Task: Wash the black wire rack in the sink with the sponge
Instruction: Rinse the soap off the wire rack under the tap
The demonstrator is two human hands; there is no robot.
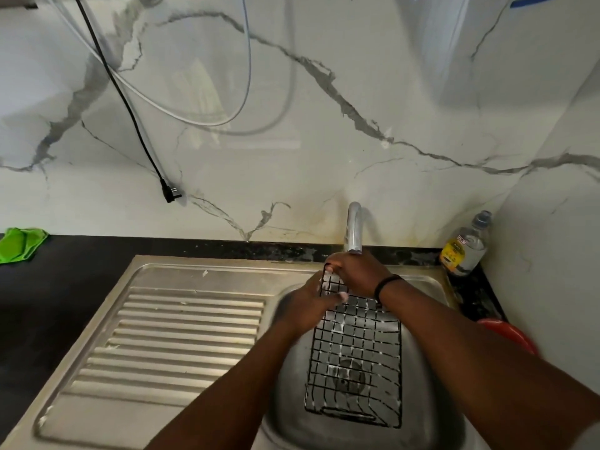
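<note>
The black wire grid rack [355, 358] stands tilted in the round stainless steel sink basin [285, 378], its lower edge down near the drain and its upper end raised toward the curved chrome tap [353, 228]. White suds cling to many of the wires, so the scrubbing step looks well under way. Both hands meet at the rack's upper end: the right hand [354, 274] is curled over the top corner, gripping it, and the left hand [311, 306] presses against the grid from the left with foam on its fingers. Whether it holds the sponge I cannot tell; no sponge is plainly visible. Next, probably, the lower wires need working over, then a rinse under the tap.
</note>
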